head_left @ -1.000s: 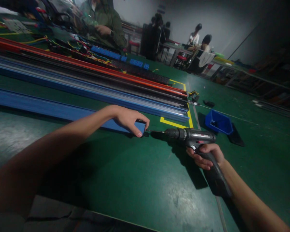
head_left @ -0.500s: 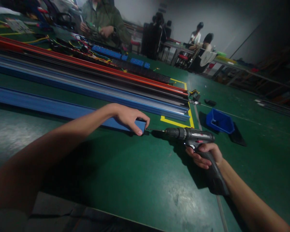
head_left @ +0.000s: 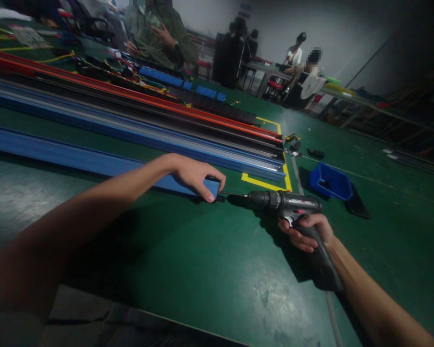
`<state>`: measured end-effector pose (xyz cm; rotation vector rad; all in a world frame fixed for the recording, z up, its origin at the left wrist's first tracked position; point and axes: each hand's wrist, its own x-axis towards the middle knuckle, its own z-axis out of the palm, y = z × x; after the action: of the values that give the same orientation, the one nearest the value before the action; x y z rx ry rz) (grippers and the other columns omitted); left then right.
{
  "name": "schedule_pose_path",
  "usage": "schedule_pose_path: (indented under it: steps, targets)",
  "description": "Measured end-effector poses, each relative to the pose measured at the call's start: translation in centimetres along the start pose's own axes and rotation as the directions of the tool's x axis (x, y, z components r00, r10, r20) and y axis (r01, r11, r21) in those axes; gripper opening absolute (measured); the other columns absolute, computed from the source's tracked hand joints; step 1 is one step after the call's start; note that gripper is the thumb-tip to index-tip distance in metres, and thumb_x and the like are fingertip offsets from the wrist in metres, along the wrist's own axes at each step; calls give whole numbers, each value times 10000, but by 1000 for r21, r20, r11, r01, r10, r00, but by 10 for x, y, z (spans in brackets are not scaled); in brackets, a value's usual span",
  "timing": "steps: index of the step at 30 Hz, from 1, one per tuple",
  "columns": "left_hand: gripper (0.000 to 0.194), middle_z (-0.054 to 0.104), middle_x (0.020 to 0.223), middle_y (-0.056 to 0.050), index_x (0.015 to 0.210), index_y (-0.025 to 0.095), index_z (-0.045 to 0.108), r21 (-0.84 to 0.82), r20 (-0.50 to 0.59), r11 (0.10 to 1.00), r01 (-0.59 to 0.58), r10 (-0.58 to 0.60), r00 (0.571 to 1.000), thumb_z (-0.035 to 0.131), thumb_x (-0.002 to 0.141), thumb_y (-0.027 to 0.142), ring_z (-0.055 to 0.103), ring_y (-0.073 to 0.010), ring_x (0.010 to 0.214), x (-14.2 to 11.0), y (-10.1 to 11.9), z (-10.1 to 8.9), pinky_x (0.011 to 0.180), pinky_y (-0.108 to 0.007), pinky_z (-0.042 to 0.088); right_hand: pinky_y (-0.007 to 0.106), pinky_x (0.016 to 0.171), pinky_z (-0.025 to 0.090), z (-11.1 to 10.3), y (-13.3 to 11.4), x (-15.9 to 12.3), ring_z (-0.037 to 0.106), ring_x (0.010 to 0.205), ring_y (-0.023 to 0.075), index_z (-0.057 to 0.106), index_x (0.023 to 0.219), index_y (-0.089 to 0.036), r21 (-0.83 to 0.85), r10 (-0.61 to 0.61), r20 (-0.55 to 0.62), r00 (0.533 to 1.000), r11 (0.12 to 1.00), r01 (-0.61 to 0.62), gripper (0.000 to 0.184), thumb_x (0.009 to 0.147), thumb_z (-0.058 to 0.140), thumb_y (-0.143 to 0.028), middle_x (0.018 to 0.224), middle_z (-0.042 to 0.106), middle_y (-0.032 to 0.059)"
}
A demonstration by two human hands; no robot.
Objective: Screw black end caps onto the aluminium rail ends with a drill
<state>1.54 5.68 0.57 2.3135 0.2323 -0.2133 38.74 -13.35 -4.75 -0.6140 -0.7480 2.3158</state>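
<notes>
A long blue profile (head_left: 119,164) lies across the green table, and my left hand (head_left: 195,176) grips its right end with thumb and fingers on opposite sides. In my right hand (head_left: 307,233) is a black cordless drill (head_left: 287,200), held by its handle with the fingers wrapped round. The drill lies level, its thin long bit (head_left: 235,194) pointing left. The bit's tip meets the end of the blue profile, close to my left fingertips. Whether a screw sits at the tip is too small to tell.
Beyond lie several long blue, black and orange profiles (head_left: 202,114), ending near yellow tape (head_left: 264,183). A blue bin (head_left: 331,182) stands right of the drill. Wired strips with blue blocks (head_left: 161,76) lie farther back. Across the table is a person in a green jacket (head_left: 184,46).
Both hands, the drill and the blue profile keep nearly the same positions, with a slight shift of the whole view. The person across the table has raised a hand.
</notes>
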Motion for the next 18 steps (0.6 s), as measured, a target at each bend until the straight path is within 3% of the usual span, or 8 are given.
schedule_pose_path:
  steps: [18]
  targets:
    - [436,683,1152,-19,1116,249,644,12,3,1000,-3,3,1000,727,816,554,614,-211,1080,0,2,-1,918,-269,430,176,407,449,3,3,-2,355,348,14,699,1043,-8,9,-20,-14,1000,1000,20,306,853,542,-188,736,626,51]
